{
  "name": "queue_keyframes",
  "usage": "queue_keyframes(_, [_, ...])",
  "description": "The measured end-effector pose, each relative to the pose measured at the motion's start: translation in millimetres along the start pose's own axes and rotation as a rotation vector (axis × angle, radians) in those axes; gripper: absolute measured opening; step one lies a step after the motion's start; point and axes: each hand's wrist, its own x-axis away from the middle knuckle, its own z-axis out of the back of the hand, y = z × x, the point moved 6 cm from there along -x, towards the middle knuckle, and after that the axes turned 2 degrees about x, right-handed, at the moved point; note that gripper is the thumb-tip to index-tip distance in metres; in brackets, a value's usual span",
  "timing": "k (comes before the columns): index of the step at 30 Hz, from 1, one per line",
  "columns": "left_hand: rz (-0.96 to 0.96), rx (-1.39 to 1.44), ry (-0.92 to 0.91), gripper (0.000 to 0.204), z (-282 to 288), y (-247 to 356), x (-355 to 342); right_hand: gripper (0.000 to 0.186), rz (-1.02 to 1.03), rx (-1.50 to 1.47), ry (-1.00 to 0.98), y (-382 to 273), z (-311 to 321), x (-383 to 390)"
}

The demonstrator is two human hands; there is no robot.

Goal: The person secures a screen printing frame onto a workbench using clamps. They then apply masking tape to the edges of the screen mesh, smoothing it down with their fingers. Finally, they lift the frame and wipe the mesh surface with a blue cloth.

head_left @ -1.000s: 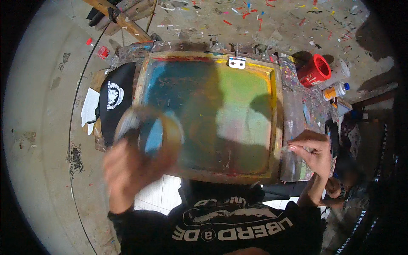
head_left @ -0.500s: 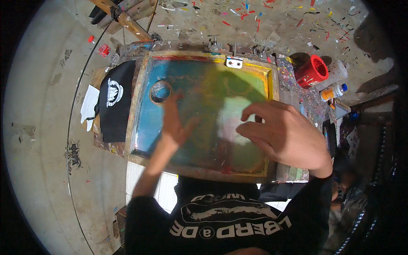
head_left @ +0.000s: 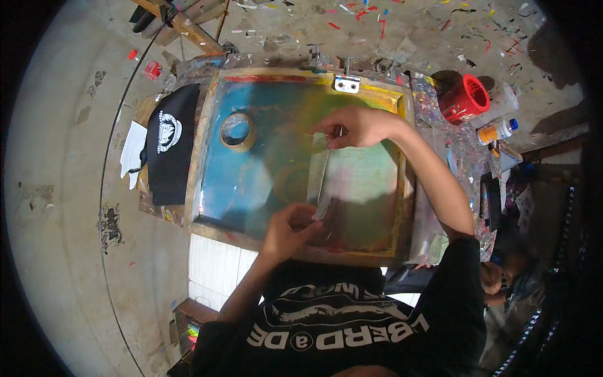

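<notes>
A wooden-framed mesh screen [head_left: 251, 188], stained blue, green and yellow, lies in front of me. My right hand [head_left: 350, 125] pinches the upper end of a pale strip of tape [head_left: 319, 173] over the screen's middle. My left hand [head_left: 292, 229] has its fingers closed on the strip's lower end, nearer me; whether the strip touches the mesh I cannot tell. A roll of tan tape [head_left: 237, 143] lies flat on the screen at upper left. A metal hinge plate [head_left: 347, 84] sits on the frame's far bar.
A black printed cloth [head_left: 166, 176] and white scrap [head_left: 133, 147] lie left of the screen. At right stand a red container [head_left: 458, 103], a clear container [head_left: 505, 100] and a bottle with a blue cap [head_left: 493, 132]. A wooden beam [head_left: 195, 28] is at top left.
The tape roll has left my left hand and now rests on the screen. Both hands have moved to the middle, with a strip of tape stretched between them.
</notes>
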Motion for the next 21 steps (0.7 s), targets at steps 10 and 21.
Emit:
queue_keyframes(10, [0.128, -0.234, 0.053, 0.023, 13.6, -26.8, -2.1, 0.029, -0.228, -0.212, -0.191, 74.7, -25.7, -33.8])
queue_keyframes(21, [0.183, -0.406, 0.057, 0.029, 7.6, -21.7, 3.4, 0.019, -0.195, -0.038, -0.185, 81.6, -33.4, -47.6])
